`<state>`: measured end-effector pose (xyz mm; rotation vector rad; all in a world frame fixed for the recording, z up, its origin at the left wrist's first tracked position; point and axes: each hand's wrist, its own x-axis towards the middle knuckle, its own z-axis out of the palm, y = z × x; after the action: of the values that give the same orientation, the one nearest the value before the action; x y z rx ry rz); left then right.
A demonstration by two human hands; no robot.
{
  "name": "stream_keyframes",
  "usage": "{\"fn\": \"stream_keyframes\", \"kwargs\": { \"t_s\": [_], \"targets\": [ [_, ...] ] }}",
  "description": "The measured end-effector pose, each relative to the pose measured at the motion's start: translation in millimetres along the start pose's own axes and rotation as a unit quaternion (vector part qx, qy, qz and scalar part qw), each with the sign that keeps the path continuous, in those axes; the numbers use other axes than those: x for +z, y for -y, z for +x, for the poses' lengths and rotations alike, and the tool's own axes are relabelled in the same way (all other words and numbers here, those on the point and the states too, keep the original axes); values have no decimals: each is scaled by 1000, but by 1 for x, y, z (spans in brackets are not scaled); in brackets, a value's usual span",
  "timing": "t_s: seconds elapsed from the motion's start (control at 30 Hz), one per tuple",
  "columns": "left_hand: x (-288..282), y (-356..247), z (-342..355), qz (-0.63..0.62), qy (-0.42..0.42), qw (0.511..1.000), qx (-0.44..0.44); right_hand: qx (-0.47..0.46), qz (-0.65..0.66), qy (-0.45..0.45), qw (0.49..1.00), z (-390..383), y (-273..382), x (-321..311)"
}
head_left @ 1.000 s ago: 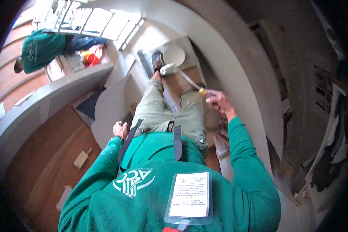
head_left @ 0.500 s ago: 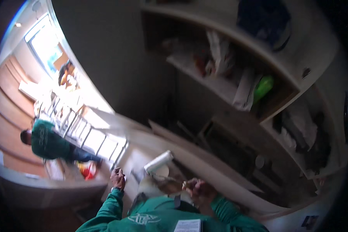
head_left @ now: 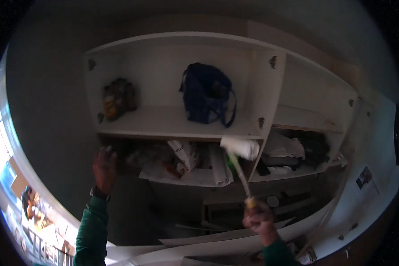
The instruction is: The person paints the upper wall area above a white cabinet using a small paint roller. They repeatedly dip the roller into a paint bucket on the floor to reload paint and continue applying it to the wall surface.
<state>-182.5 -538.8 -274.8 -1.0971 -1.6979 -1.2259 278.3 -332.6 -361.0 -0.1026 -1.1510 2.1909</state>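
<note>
The right hand (head_left: 259, 217) is wrapped around the handle of a paint roller (head_left: 240, 147), whose white sleeve appears before the cabinet (head_left: 274, 95), at the divider's left edge. The left hand (head_left: 105, 168) is raised by the cabinet's lower left corner; blur hides whether its fingers spread or pinch. Dark marks on a white package (head_left: 185, 155) and a wall sheet (head_left: 364, 176) cannot be read. Half a second ago the blue bag (head_left: 208, 95) was cut by the top edge; now it shows whole, right of the upper shelf's middle. Dim containers (head_left: 119, 99) near that shelf's left end are indistinct.
</note>
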Motion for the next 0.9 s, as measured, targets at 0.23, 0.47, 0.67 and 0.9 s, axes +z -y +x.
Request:
{"fn": "stream_keyframes", "kwargs": {
  "t_s": [0.23, 0.47, 0.67, 0.9],
  "targets": [
    [112, -80, 190, 71, -38, 992, 95, -315, -448, -307, 778, 35, 166, 65],
    [153, -25, 422, 210, -44, 940, 263, -371, -606, -241, 661, 125, 307, 119],
    [189, -43, 413, 324, 38, 943, 72, -355, -644, -212, 644, 229, 371, 136],
    [183, -47, 402, 303, -47, 945, 113, -315, -648, -181, 669, 352, 441, 127]
  ]
}}
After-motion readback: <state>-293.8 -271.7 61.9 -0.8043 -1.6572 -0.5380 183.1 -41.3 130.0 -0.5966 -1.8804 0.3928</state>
